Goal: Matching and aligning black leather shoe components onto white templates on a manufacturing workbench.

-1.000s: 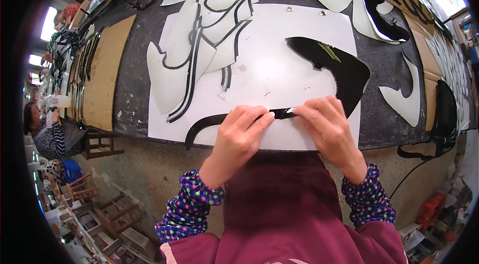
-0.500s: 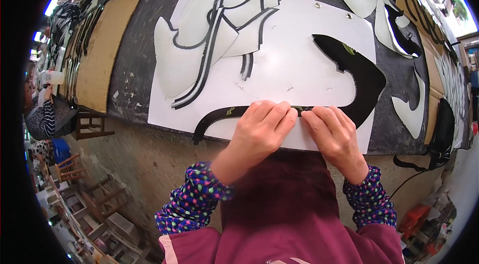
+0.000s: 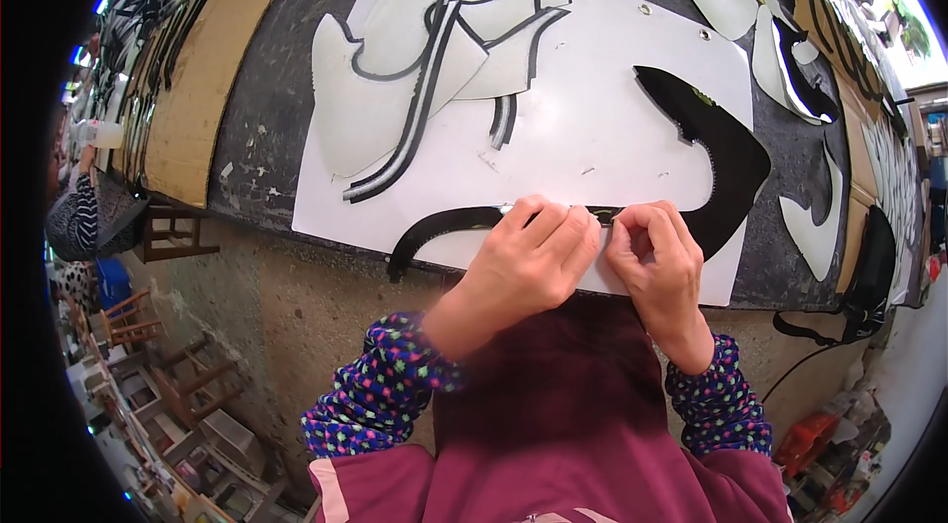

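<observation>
A black curved cut piece with notched edges, like a shoe-upper part (image 3: 733,162), lies on a white board (image 3: 592,143) in front of me. Its narrow strip runs left beneath my fingers and bends down over the board's near edge. My left hand (image 3: 533,254) is closed on the strip, fingertips pinching it from above. Just to the right, my right hand (image 3: 660,251) is also pinched at the strip, thumb and forefinger forming a ring. The fingers hide the strip's middle. Pale cut pieces with dark edge strips (image 3: 370,118) overlap on the board's far left.
The dark worktable (image 3: 267,128) carries a brown cardboard sheet (image 3: 212,79) at left and more pale pieces (image 3: 815,227) at right. A black bag (image 3: 871,271) hangs by the right edge. Wooden stools (image 3: 193,380) stand lower left. Another person's striped sleeve (image 3: 87,202) shows far left.
My right hand has turned slightly, its thumb and forefinger now rounded into a ring. The left hand stays at the strip. The whole view has shifted a little.
</observation>
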`<action>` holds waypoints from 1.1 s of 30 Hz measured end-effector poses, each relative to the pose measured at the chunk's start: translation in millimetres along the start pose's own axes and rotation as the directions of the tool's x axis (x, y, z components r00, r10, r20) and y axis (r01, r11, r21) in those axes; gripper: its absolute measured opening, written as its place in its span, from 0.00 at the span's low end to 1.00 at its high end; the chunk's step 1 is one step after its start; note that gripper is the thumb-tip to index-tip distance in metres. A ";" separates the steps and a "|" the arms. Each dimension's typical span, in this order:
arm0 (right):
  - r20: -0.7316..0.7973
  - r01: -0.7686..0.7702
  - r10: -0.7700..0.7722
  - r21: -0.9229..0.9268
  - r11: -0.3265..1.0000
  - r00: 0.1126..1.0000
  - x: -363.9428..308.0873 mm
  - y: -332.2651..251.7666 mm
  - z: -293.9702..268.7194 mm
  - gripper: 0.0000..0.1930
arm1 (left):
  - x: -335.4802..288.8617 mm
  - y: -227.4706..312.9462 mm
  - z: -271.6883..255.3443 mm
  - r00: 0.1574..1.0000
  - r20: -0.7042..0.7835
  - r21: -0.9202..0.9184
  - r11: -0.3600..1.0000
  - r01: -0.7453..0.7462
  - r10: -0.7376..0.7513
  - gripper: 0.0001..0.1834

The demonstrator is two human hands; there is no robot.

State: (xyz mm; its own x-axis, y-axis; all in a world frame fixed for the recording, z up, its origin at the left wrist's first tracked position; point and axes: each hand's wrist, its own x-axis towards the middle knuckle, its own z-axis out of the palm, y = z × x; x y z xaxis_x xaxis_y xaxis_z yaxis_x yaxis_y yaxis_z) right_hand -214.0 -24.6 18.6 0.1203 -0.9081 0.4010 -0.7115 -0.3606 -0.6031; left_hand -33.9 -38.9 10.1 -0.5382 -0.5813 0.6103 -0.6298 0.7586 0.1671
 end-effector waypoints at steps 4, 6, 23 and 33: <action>-0.045 -0.143 0.146 0.064 0.988 0.988 -0.1 -8.1 3.7 0.10 | -2.5 0.8 0.4 1.000 0.007 0.016 1.000 -0.016 0.016 0.15; -0.062 -0.131 0.133 0.038 0.991 0.989 -1.6 -9.7 5.7 0.11 | -3.6 1.3 1.0 1.000 0.001 0.023 0.999 -0.027 0.027 0.14; 0.019 0.216 -0.217 -0.231 0.949 0.976 -35.9 -11.7 -2.2 0.21 | -3.3 -1.0 -1.0 1.000 0.004 -0.048 0.999 0.009 -0.009 0.14; 0.055 0.181 -0.172 -0.266 0.947 0.984 -42.7 -9.8 -7.1 0.26 | -3.2 -0.2 -1.8 1.000 0.022 -0.060 0.998 0.013 -0.011 0.14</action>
State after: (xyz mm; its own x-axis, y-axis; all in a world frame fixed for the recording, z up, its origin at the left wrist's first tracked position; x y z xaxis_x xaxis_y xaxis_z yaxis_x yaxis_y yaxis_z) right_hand -217.1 19.3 12.2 0.2787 -0.8427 0.4607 -0.8362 -0.4489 -0.3151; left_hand -31.1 -36.7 9.5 -0.5430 -0.5962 0.5914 -0.6016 0.7675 0.2214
